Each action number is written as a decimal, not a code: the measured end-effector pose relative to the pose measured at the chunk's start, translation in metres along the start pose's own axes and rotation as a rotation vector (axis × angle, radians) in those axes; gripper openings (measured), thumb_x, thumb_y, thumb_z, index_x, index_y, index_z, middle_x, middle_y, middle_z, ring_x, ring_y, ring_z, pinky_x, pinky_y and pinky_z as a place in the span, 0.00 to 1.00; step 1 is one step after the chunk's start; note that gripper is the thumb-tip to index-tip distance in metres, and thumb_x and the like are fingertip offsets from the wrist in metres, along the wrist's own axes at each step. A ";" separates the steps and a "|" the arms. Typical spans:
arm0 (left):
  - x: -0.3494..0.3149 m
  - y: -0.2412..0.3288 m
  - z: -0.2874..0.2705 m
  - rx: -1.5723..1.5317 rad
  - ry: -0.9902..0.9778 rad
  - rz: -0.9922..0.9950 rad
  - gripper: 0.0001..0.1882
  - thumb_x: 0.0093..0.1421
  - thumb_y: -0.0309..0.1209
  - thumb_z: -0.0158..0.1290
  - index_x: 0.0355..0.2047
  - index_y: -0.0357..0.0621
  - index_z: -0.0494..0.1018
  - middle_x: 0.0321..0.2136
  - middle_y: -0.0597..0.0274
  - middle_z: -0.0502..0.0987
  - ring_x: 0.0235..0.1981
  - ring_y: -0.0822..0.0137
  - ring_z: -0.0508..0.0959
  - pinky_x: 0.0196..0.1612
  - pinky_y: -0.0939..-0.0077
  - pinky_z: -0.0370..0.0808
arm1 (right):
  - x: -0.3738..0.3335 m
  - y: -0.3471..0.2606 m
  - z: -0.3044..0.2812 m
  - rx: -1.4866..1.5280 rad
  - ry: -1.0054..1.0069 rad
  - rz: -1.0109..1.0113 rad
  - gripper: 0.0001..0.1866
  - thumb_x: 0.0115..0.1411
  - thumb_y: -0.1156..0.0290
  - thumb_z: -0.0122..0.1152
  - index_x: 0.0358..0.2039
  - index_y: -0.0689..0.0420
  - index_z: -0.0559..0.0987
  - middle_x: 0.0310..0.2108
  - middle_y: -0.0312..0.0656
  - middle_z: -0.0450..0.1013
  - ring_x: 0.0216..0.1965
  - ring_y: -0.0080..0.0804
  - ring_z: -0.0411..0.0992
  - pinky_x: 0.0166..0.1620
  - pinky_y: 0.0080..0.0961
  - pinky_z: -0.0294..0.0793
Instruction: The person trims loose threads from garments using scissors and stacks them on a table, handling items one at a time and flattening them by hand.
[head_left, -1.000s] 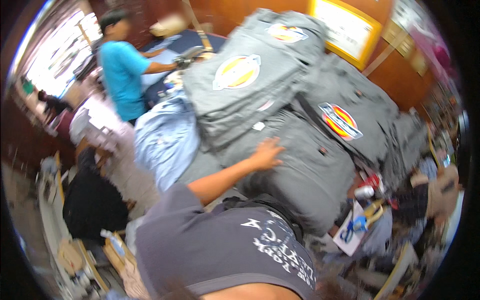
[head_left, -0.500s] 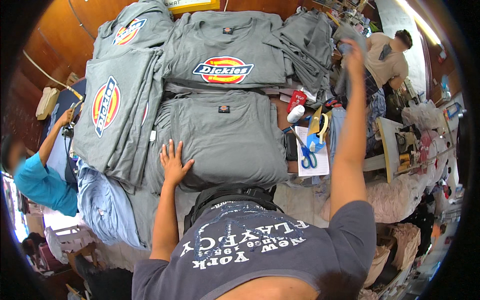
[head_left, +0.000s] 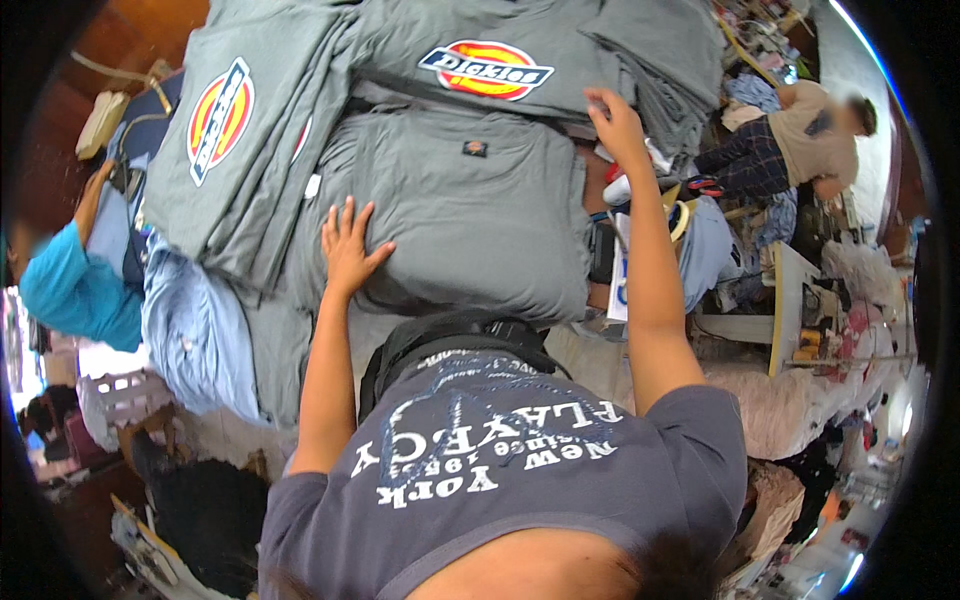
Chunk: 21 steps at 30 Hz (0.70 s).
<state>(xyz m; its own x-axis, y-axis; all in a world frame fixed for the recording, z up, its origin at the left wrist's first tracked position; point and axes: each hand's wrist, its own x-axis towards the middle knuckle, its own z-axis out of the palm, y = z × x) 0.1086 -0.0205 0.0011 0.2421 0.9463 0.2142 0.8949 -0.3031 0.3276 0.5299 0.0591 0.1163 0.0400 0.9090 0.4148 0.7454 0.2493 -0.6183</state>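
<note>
My left hand (head_left: 352, 248) lies with its fingers spread on the left part of a stack of folded grey T-shirts (head_left: 480, 230), which has a small dark neck label. My right hand (head_left: 617, 130) is raised over the stack's far right corner, fingers apart and slightly bent, with nothing seen in it. It is close to the front edge of a far stack of grey T-shirts (head_left: 400, 60) with a red, yellow and blue chest print. Another printed stack of grey T-shirts (head_left: 275, 130) stands to the left.
Folded grey garments (head_left: 670, 70) lie at the far right. Beside my right forearm are a white bottle (head_left: 616, 190), a roll of tape (head_left: 683, 222) and paper (head_left: 617, 285). Light blue cloth (head_left: 195, 330) hangs at left. One person (head_left: 85, 285) works at left, another (head_left: 810, 145) at far right.
My right hand has come back leftward and nearer from the far right, where a blurred grey cloth was by it. My left hand stays on the stack. The view has shifted.
</note>
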 end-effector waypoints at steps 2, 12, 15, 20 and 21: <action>0.001 0.007 -0.001 0.013 0.012 0.002 0.36 0.45 0.49 0.53 0.54 0.57 0.57 0.58 0.59 0.48 0.59 0.52 0.45 0.57 0.55 0.42 | -0.054 -0.008 0.007 0.066 -0.027 -0.003 0.12 0.51 0.71 0.51 0.37 0.59 0.71 0.34 0.46 0.71 0.37 0.42 0.70 0.39 0.29 0.68; -0.070 -0.018 -0.008 -0.225 0.208 0.003 0.21 0.44 0.28 0.55 0.41 0.43 0.65 0.39 0.53 0.65 0.41 0.54 0.65 0.44 0.66 0.63 | -0.243 -0.026 0.029 -0.100 -0.048 0.473 0.13 0.47 0.69 0.59 0.32 0.61 0.70 0.33 0.46 0.67 0.37 0.40 0.64 0.38 0.29 0.63; -0.072 -0.023 -0.020 -0.220 0.214 -0.025 0.15 0.40 0.28 0.57 0.30 0.41 0.68 0.28 0.55 0.69 0.34 0.54 0.67 0.37 0.66 0.66 | -0.247 -0.029 0.028 -0.202 -0.077 0.572 0.18 0.45 0.66 0.62 0.32 0.62 0.69 0.32 0.47 0.67 0.36 0.41 0.63 0.41 0.31 0.62; -0.063 -0.020 -0.032 -0.108 -0.005 -0.153 0.12 0.43 0.34 0.55 0.26 0.43 0.67 0.27 0.56 0.71 0.34 0.55 0.70 0.35 0.64 0.69 | -0.275 0.005 0.031 0.003 -0.067 0.922 0.27 0.42 0.61 0.65 0.36 0.63 0.64 0.34 0.44 0.62 0.37 0.35 0.60 0.41 0.29 0.62; -0.065 -0.024 -0.031 -0.094 -0.009 -0.080 0.15 0.43 0.35 0.55 0.28 0.42 0.65 0.27 0.56 0.70 0.34 0.56 0.70 0.33 0.64 0.71 | -0.279 0.006 0.028 -0.054 -0.102 0.857 0.28 0.41 0.59 0.66 0.36 0.63 0.64 0.34 0.44 0.62 0.37 0.35 0.59 0.42 0.29 0.60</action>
<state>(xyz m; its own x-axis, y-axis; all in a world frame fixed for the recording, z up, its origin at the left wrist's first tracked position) 0.0594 -0.0780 0.0079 0.1752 0.9686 0.1762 0.8725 -0.2357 0.4281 0.5042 -0.1833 -0.0214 0.5452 0.8021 -0.2437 0.5159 -0.5502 -0.6566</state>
